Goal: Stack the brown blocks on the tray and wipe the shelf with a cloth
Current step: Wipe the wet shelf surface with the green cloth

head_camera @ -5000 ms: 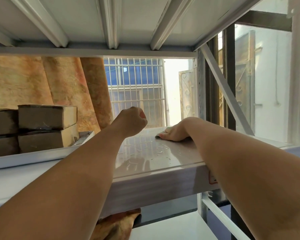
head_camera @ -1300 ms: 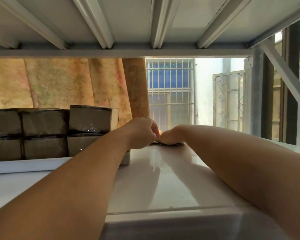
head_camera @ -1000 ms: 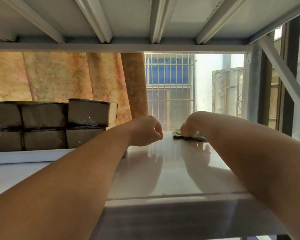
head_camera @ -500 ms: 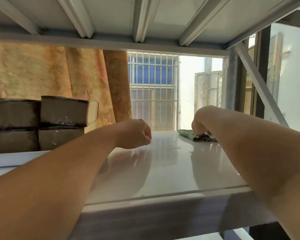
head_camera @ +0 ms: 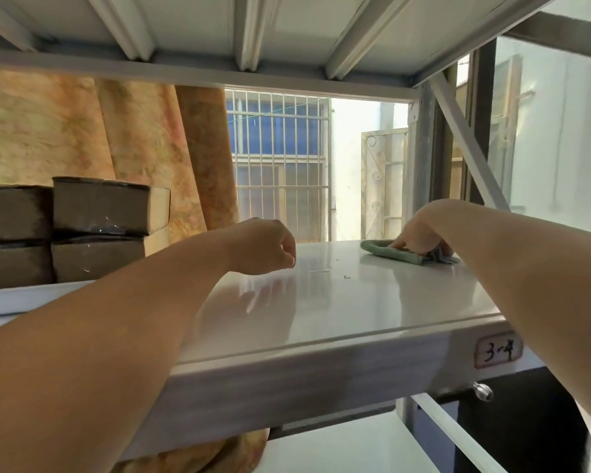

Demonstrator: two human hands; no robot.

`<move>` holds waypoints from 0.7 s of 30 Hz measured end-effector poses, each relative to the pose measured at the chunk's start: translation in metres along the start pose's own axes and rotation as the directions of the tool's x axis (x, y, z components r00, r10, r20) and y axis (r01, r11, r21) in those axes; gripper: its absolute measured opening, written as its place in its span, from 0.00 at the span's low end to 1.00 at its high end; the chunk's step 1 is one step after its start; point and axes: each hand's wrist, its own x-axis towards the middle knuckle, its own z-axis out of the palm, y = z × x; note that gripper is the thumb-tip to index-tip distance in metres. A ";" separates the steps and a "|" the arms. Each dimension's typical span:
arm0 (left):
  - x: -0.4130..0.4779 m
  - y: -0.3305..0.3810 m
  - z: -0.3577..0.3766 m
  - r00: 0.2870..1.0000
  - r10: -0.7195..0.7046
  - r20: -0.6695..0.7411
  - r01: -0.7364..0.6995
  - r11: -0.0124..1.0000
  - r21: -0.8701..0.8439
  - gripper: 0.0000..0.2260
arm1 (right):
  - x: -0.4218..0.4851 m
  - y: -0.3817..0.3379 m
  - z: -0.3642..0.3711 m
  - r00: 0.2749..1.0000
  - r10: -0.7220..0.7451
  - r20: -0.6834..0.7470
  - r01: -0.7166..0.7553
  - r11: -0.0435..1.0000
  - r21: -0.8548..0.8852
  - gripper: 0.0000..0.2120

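Right hand (head_camera: 420,230) presses flat fingers onto the green cloth (head_camera: 388,252) on the shelf (head_camera: 338,302); left hand (head_camera: 263,247) curled, empty (brown blocks (head_camera: 99,230) stacked leftward).

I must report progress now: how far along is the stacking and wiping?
Done, it seems: the brown blocks sit stacked two high on the tray. In hand: the right hand presses a green cloth on the shelf, far right side; the left hand is curled and holds nothing. Left: small marks near the shelf's middle are not yet wiped.
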 end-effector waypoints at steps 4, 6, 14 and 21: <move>0.001 0.008 0.000 0.999 0.037 -0.016 -0.036 0.999 0.037 0.09 | -0.033 -0.021 0.010 0.992 -0.126 -0.016 0.121 0.979 -0.166 0.23; -0.001 0.010 0.000 0.998 0.038 -0.046 -0.035 0.997 0.072 0.09 | -0.042 -0.034 0.010 0.979 -0.200 0.025 0.199 0.938 -0.284 0.28; -0.015 0.007 -0.013 0.872 0.074 -0.484 -0.058 0.997 0.046 0.10 | -0.081 -0.107 0.018 0.820 -0.568 -0.063 0.533 0.799 -0.278 0.36; -0.020 -0.007 -0.025 0.847 0.020 -0.531 -0.030 0.999 -0.011 0.09 | -0.128 -0.130 0.026 0.667 -0.742 -0.071 0.717 0.664 -0.212 0.33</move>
